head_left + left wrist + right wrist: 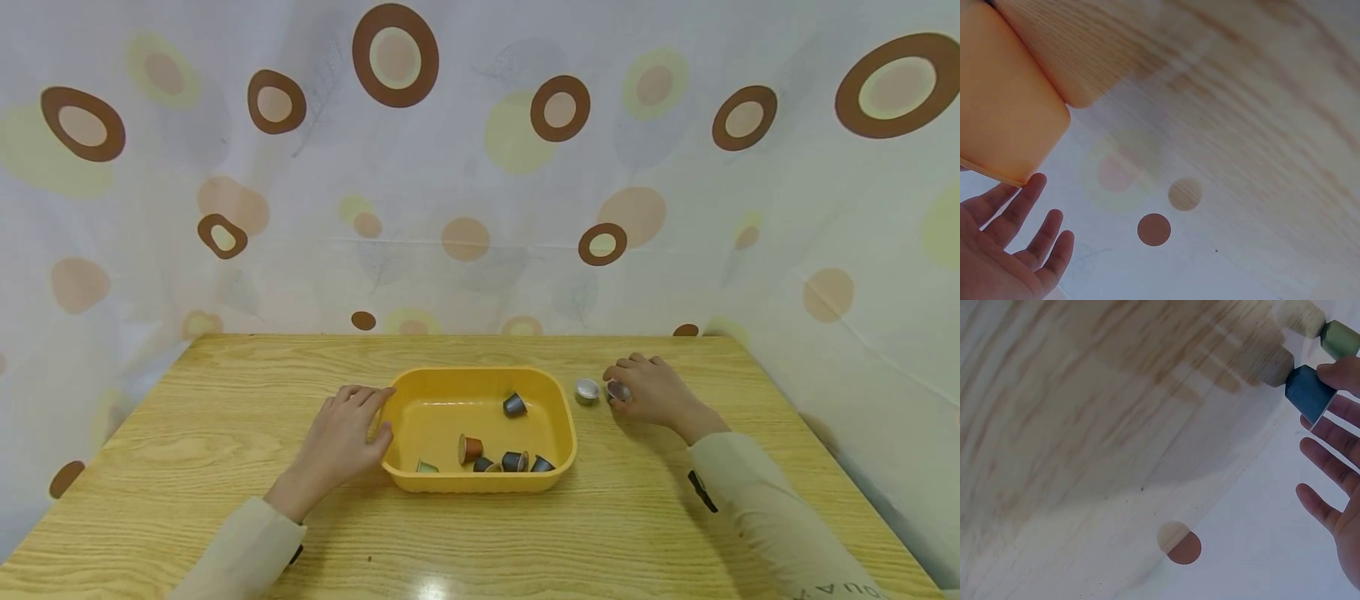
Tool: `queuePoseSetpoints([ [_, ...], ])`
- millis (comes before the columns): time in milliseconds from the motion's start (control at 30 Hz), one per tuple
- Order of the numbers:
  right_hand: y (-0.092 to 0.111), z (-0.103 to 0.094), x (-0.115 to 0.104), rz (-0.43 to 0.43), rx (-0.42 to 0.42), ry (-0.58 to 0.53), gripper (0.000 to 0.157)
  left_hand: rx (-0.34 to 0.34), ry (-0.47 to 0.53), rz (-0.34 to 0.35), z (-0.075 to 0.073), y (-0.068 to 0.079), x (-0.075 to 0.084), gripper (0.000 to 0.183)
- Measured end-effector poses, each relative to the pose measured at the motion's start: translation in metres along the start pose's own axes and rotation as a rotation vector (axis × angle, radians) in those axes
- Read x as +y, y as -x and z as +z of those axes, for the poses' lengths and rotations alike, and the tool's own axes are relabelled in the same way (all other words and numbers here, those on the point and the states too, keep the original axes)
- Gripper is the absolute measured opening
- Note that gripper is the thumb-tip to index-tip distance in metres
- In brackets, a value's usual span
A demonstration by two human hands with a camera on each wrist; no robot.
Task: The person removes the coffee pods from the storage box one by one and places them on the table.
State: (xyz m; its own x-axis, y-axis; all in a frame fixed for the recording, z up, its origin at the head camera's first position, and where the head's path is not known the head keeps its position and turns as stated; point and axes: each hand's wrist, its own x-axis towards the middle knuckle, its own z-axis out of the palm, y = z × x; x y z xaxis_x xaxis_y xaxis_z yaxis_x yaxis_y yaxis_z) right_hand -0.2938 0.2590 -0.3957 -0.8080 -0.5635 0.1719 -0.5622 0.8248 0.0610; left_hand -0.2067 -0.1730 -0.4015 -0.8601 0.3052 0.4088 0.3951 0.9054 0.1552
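I see left hand (pixel 339 443) touching left rim of yellow tray (pixel 480 482), fingers spread, likely steadying it; right hand (pixel 654 393) pinches blue capsule (pixel 1309 395) right of tray, green capsule (pixel 1338 341) just left.

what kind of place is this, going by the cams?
Likely a staged tabletop recording corner, though the wider room isn't shown. Signs: a wood-grain table, a dot-patterned sheet enclosing its back and sides, and a yellow tray with small capsules in it.
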Motion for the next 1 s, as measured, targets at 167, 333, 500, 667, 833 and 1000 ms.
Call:
queuePoseSetpoints([
  [167,0.0,0.002,0.001,0.008,-0.002,-0.009,0.03,0.003,0.001,0.003,0.0,0.0,0.0,0.042],
  [333,0.0,0.003,0.003,0.013,-0.005,-0.012,0.032,0.009,-0.001,0.01,0.001,0.0,0.0,0.042],
  [500,0.0,0.003,0.003,0.013,-0.003,-0.012,0.032,0.011,0.003,0.011,0.001,0.0,0.0,0.042],
  [667,0.0,0.002,0.003,0.004,0.005,-0.006,0.033,0.009,0.003,0.011,0.001,0.0,0.0,0.042],
  [833,-0.001,-0.002,-0.001,-0.009,0.029,0.0,0.031,0.006,-0.006,0.01,0.001,0.0,0.0,0.042],
  [1000,-0.002,-0.009,-0.006,-0.025,0.049,0.011,0.029,0.009,-0.01,0.01,0.001,0.0,0.0,0.042],
])
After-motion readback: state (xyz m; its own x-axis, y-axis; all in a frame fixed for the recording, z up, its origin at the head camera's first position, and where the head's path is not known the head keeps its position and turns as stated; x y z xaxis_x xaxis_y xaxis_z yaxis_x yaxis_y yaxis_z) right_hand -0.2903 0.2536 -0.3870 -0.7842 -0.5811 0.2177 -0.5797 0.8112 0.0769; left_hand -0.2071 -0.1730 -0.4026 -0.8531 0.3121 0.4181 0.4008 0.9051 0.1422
